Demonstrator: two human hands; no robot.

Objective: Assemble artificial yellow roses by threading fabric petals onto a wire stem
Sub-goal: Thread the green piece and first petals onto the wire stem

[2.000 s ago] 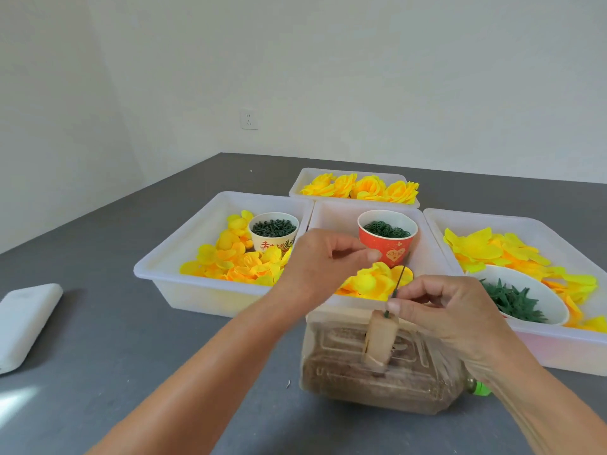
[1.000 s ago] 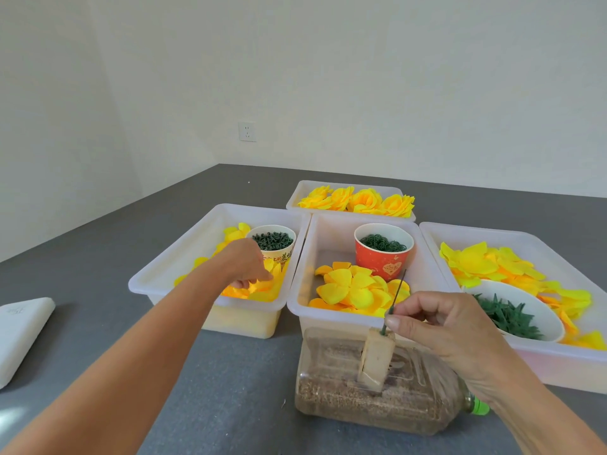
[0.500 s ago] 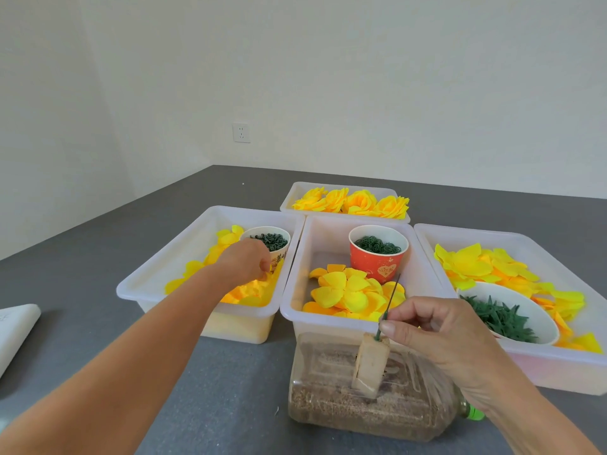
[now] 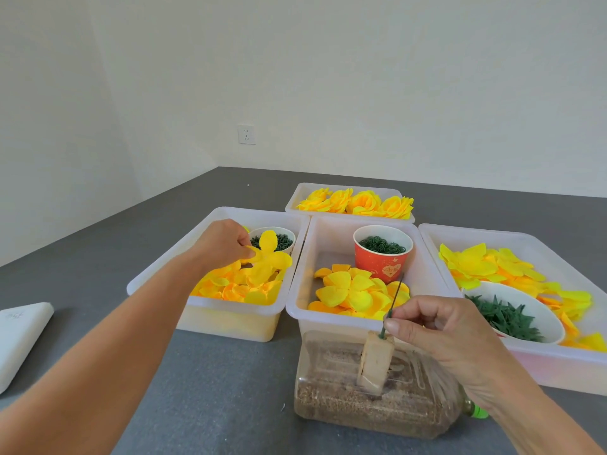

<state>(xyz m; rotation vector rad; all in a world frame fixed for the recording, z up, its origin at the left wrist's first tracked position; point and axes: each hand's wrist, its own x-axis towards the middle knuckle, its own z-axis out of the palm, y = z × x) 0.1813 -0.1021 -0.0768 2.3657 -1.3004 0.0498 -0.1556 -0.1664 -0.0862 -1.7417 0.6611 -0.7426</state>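
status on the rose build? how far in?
Done: several finished roses lie in the far bin. In hand: the left hand lifts a petal piece above the left bin; the right hand pinches the wire stem standing in its wooden block. Left: the stem is bare, so every petal layer on this rose remains.

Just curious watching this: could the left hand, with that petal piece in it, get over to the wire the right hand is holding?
Probably yes. The left hand holds the petal piece above the left bin. Only the low bin walls lie between it and the wire stem, whose bare tip stands above the right hand.
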